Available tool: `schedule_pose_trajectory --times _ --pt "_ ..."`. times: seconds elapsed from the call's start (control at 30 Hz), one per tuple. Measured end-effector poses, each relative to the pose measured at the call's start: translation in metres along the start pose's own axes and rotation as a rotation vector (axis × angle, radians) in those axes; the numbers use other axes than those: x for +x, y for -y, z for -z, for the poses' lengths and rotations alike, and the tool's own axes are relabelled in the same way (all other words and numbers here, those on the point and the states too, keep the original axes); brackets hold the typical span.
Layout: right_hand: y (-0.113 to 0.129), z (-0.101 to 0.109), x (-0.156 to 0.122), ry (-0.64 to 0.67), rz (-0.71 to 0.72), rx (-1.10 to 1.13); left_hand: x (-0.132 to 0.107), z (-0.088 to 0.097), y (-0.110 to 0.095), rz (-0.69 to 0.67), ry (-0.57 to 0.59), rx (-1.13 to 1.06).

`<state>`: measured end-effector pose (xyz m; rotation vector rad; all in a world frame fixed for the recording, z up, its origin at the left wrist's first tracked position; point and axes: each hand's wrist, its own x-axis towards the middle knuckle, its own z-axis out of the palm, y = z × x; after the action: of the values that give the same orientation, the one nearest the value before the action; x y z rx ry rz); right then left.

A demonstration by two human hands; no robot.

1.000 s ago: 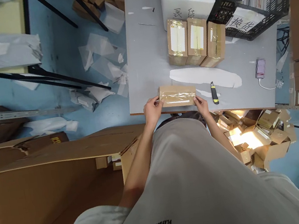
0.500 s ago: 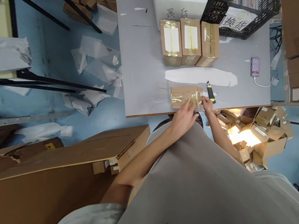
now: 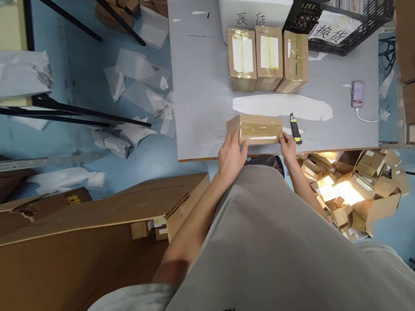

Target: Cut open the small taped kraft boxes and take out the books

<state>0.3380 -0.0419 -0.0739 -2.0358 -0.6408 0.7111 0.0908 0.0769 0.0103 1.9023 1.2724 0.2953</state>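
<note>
Since half a second ago, the left hand has moved from the near right part of the box to its left end, and the box has turned so that a white strip shows on its near side. The left fingers curl around that end, with the thumb at the near corner. The right hand stays at the right end, its fingers closed on the near corner. The box is at the near edge of the table; whether its underside touches the surface, I cannot tell.

Just right of the box lies a knife, near the right hand. Beyond the box lies white paper, then three cartons in a row. Behind these stand a white bin and, to its right, a black crate. A phone lies farther right.
</note>
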Motion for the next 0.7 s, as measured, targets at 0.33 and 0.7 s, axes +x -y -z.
schedule_pose_trajectory --times 0.33,0.7 --pt "0.101 -0.021 -0.063 0.282 0.432 -0.256 0.057 -0.049 0.088 0.352 -0.02 -0.454" --pt "0.104 -0.029 -0.049 0.282 0.437 -0.126 0.028 0.007 0.076 0.287 -0.228 -0.623"
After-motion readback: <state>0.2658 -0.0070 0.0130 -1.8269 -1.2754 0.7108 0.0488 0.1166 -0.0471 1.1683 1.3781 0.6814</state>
